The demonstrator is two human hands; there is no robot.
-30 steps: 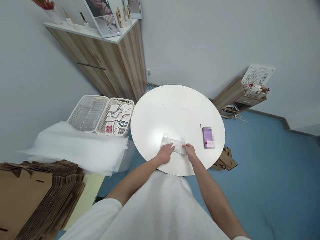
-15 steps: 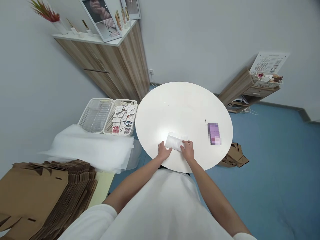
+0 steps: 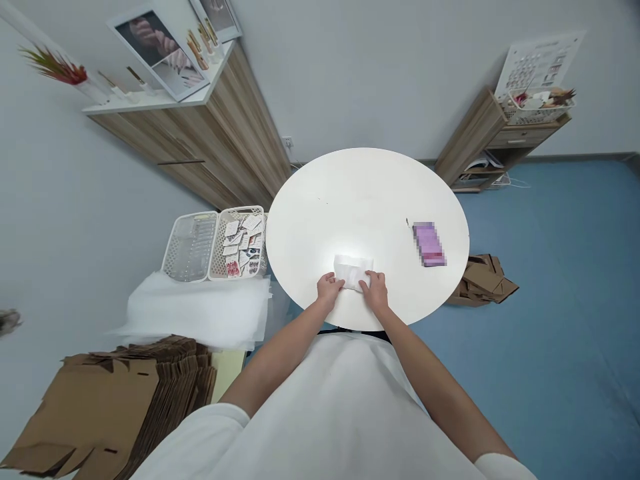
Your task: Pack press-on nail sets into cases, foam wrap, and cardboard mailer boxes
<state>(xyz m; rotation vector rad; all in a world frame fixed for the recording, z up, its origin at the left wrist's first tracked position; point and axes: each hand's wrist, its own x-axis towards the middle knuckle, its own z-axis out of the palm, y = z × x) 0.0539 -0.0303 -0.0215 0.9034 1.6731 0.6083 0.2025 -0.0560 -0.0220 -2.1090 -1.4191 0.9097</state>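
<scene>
On the near part of the round white table [image 3: 360,200] lies a small, flat bundle of white packing foam [image 3: 353,272], folded over into a rectangle. What is inside it, if anything, is hidden. My left hand [image 3: 329,291] pinches the bundle's left edge between thumb and bent fingers. At the opposite edge, my right hand [image 3: 376,292] grips it with the thumb below and the fingers on top. A flap of the sheet shows along the far side.
A purple, pixelated flat object [image 3: 429,244] lies on the table's right. To the left are white baskets [image 3: 214,247] with clear cases and small cards, white foam sheets [image 3: 200,310], and stacked flat cardboard boxes [image 3: 105,407]. A wooden cabinet [image 3: 240,127] stands behind; folded cardboard [image 3: 483,280] is at right.
The foam bundle has been turned straighter and folded more squarely, with both hands still at its edges. The camera view has shifted and tilted slightly.
</scene>
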